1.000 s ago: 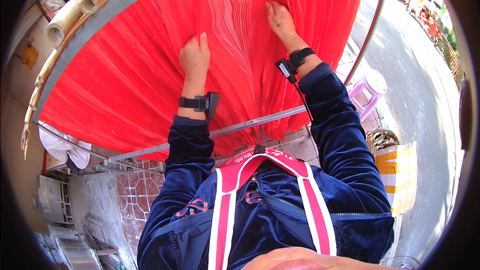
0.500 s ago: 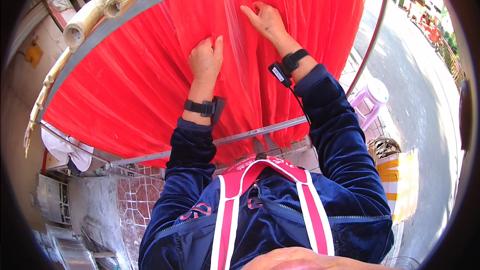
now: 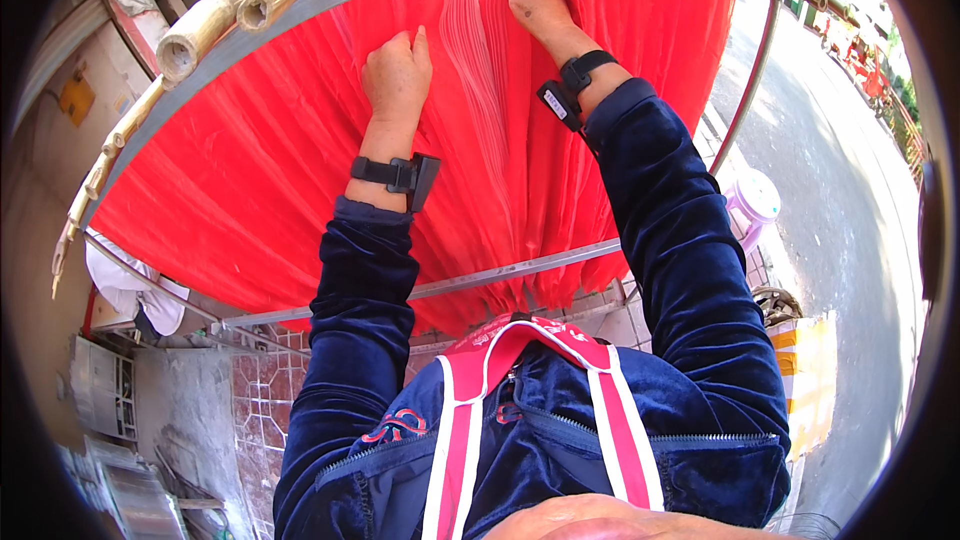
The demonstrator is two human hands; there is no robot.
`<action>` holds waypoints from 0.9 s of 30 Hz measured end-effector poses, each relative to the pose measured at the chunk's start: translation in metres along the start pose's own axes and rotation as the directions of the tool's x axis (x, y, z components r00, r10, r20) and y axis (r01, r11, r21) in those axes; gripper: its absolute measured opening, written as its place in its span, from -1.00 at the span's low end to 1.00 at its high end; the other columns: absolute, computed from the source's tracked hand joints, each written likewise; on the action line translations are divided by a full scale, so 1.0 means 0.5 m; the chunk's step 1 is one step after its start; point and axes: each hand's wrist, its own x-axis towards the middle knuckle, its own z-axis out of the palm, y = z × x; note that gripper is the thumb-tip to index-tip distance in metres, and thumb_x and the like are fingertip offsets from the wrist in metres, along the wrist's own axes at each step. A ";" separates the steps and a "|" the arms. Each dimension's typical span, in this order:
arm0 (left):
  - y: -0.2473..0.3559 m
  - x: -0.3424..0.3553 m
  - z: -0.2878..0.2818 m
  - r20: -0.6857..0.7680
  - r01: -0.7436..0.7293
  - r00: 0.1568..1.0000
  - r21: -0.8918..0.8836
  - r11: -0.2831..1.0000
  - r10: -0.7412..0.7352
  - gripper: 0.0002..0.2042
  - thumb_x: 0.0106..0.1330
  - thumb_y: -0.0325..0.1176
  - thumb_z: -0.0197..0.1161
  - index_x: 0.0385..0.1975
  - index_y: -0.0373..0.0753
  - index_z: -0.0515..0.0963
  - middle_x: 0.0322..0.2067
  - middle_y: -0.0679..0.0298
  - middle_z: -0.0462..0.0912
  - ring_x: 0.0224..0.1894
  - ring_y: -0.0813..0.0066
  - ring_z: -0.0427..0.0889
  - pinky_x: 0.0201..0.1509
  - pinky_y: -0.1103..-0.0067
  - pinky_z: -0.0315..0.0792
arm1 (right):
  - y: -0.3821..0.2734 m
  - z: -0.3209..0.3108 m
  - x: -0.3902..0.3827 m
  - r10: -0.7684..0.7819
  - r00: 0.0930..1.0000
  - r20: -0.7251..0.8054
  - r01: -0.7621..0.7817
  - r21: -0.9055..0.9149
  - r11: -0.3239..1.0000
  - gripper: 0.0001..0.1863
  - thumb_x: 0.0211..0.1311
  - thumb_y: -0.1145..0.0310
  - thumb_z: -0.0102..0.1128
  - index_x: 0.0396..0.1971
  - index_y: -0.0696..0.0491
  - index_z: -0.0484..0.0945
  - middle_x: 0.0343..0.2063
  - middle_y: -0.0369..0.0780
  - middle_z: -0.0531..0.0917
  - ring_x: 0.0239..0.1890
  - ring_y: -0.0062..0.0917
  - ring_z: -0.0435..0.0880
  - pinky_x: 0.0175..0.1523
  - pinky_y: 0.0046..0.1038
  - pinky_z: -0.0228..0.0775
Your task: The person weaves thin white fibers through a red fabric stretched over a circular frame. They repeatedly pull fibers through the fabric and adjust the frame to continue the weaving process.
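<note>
Thin red sheeting (image 3: pixel 290 160), cloth or paper I cannot tell, hangs in many long folds from the frame in front of me. My left hand (image 3: pixel 398 78) is closed on a fold left of the middle, its thumb pointing away from me. Farther off and to the right, my right hand (image 3: pixel 540 6) has its fingers bent round another fold; the fingertips are partly hidden. Between the two hands lies a paler strip (image 3: pixel 468 60) with fine lines running along it. Black bands with small boxes sit on both wrists.
A metal bar (image 3: pixel 510 270) crosses the red folds nearest me. Bamboo poles (image 3: pixel 200 35) rest along the frame's far left rim. At right stand a lilac plastic stool (image 3: pixel 755 197) and a yellow-and-white box (image 3: pixel 805 365), beside a road (image 3: pixel 830 170). White cloth (image 3: pixel 125 285) hangs at left.
Both hands have moved farther away from me, the left also a little leftward. The paler strip between them shows wider. My right hand's spread thumb and finger have drawn together.
</note>
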 end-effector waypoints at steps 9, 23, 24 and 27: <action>-0.007 -0.003 -0.048 -0.060 -0.028 0.997 0.214 0.976 0.041 -0.66 0.33 -0.08 0.14 -0.47 -0.24 0.62 -0.51 -0.05 0.67 -0.39 -0.11 0.67 -0.29 0.12 0.54 | 0.016 -0.014 0.010 0.048 0.999 -0.006 -0.048 -0.061 0.997 -0.54 0.43 0.09 -0.09 -0.26 0.23 0.58 -0.37 0.19 0.62 -0.21 0.12 0.61 -0.08 -0.01 0.49; -0.061 -0.245 0.171 0.264 0.154 0.956 -0.070 0.986 -0.131 -0.55 0.27 0.05 0.23 -0.38 -0.32 0.66 -0.45 -0.16 0.65 -0.31 -0.21 0.65 -0.20 0.09 0.51 | 0.093 0.149 -0.404 0.365 0.896 0.255 -0.385 0.031 0.923 -0.56 0.35 0.08 0.07 -0.28 0.23 0.60 -0.34 0.21 0.62 -0.15 0.10 0.61 -0.07 -0.04 0.48; -0.065 -0.276 0.190 0.330 0.194 0.929 -0.057 0.979 -0.165 -0.53 0.26 0.07 0.24 -0.39 -0.33 0.67 -0.43 -0.17 0.65 -0.29 -0.20 0.65 -0.19 0.09 0.51 | 0.099 0.159 -0.438 0.377 0.887 0.268 -0.402 0.045 0.915 -0.57 0.36 0.09 0.07 -0.29 0.23 0.60 -0.33 0.21 0.61 -0.15 0.10 0.61 -0.08 -0.04 0.48; -0.090 -0.352 0.228 0.427 0.266 0.872 -0.006 0.964 -0.238 -0.53 0.26 0.08 0.22 -0.39 -0.32 0.67 -0.44 -0.19 0.65 -0.27 -0.20 0.66 -0.16 0.09 0.52 | 0.120 0.174 -0.498 0.403 0.869 0.288 -0.437 0.063 0.897 -0.60 0.37 0.14 0.05 -0.30 0.23 0.60 -0.34 0.20 0.62 -0.14 0.09 0.60 -0.07 -0.05 0.47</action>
